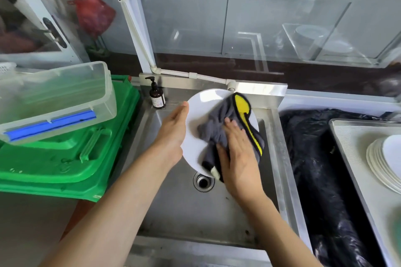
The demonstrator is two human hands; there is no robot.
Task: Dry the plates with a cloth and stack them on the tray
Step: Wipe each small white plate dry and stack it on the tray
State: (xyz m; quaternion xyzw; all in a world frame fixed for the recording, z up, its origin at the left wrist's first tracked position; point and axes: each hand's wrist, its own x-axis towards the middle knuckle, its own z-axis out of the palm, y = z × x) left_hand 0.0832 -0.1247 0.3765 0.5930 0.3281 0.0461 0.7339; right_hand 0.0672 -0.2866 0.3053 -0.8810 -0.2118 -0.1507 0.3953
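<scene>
Steel walls of the sink [184, 212] filled the middle of the view, and above the basin the white plate [199, 112] was held tilted. On its left edge the left hand [173, 130] lay with straight fingers, supporting the rim. Against the plate's face the right hand [236, 154] pressed the grey and yellow cloth [219, 123] with flat, straight fingers. Well apart to the right, a stack of plates [377, 158] rested on the tray [347, 136]. A green crate [65, 158] stood to the left.
</scene>
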